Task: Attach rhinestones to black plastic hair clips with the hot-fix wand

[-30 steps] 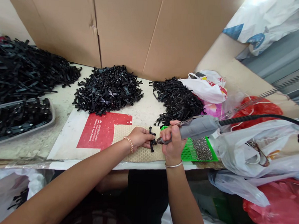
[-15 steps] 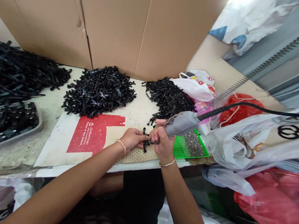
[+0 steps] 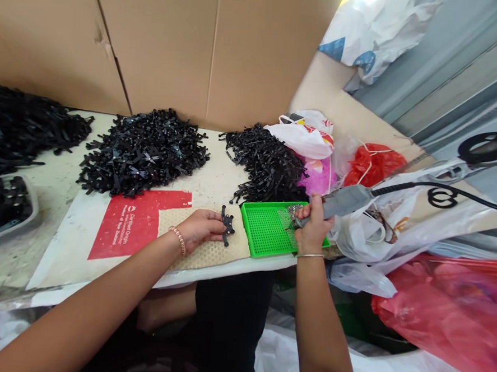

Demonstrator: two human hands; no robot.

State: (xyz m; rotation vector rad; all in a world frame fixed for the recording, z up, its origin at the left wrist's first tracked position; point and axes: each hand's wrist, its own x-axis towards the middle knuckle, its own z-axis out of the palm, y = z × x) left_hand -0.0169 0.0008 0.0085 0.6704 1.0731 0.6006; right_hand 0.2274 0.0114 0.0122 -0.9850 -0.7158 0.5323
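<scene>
My left hand [image 3: 201,230] pinches a small black jointed part [image 3: 227,226] above a tan honeycomb-patterned pad [image 3: 210,255]. My right hand [image 3: 314,226] is wrapped round a grey electric screwdriver [image 3: 344,203], whose cable runs off to the right. The screwdriver's tip points down into a green perforated tray [image 3: 265,244], among small metal screws [image 3: 286,213]. Part of the screw pile is hidden behind my right hand. Whether a screw sits on the tip is too small to tell.
Heaps of black parts [image 3: 145,151] and black strips [image 3: 270,165] lie along a cardboard wall [image 3: 168,46]. A plastic tub [image 3: 34,206] of parts stands at the left. Plastic bags [image 3: 371,165] crowd the right, and a red bag [image 3: 446,316] hangs lower down.
My right hand has carried the screwdriver away from the black part, rightward over the green tray. My left hand still holds the part, now tilted differently. The view has shifted right.
</scene>
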